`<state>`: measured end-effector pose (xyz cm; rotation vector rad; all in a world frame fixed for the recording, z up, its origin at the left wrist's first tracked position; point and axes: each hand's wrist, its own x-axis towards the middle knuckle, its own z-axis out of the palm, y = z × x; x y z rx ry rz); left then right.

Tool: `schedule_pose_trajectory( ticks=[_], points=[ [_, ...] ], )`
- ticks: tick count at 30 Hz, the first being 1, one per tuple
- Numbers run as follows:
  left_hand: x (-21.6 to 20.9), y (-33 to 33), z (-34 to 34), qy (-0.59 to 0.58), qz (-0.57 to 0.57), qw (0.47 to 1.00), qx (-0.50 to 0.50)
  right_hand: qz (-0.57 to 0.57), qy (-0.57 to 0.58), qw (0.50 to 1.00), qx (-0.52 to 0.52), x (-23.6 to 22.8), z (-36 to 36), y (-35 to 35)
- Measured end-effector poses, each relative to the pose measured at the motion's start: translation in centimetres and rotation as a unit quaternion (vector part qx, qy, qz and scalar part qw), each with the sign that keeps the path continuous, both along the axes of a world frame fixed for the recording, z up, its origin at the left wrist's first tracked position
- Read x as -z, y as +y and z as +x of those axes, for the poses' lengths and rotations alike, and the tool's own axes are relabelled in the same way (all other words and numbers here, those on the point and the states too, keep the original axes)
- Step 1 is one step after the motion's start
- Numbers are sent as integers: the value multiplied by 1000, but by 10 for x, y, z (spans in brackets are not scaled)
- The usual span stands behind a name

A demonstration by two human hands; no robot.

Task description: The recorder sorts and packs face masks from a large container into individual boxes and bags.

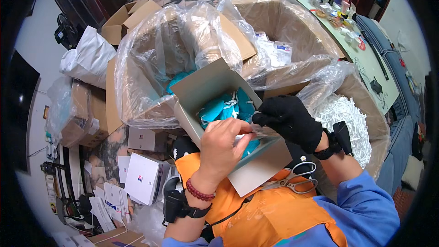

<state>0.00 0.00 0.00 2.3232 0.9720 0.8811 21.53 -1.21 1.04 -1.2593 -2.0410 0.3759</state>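
On my lap sits an open carton [196, 82] with its flaps up, holding several teal cup-shaped masks [219, 107] with white straps. My left hand [224, 144], bare, is above the carton's near side, thumb and fingers pinched together. Close beside it, my right hand [290, 121] in a black glove has its fingers curled together. Something thin and translucent seems to stretch between the two hands, too small to identify. Large scissors [292, 180] with grey handles lie on the orange apron [270, 215] over my lap.
Large cartons lined with clear plastic [151, 59] stand ahead, one with white packets [281, 54]. Shredded white paper [340, 123] fills a carton at right. White boxes [144, 178] lie at lower left. A cluttered table [370, 59] and blue sofa [398, 146] are at right.
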Motion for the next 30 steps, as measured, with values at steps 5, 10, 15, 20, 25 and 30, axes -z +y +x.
schedule_pose_trajectory(
  ticks=[5, 10, 15, 20, 25, 30],
  points=[
    [6, -9, 7, -88, -145, 985, 9, -36, 1, 999, 23, 1, -9, 0],
    [26, -16, 16, -92, -202, 975, 29, 36, 26, 998, -38, 2, -9, 6],
    [25, -11, 9, -130, -289, 948, -24, -129, 158, 979, 26, -4, 15, 8],
    [34, -3, 4, -347, -490, 799, 38, -348, 155, 915, 131, 1, 43, 6],
    [19, -6, 0, -420, -520, 744, -2, -233, 203, 938, 160, 28, 86, 14],
    [18, -1, -14, -539, -411, 718, -157, -193, 371, 880, 227, 69, 190, 56]
  ],
)
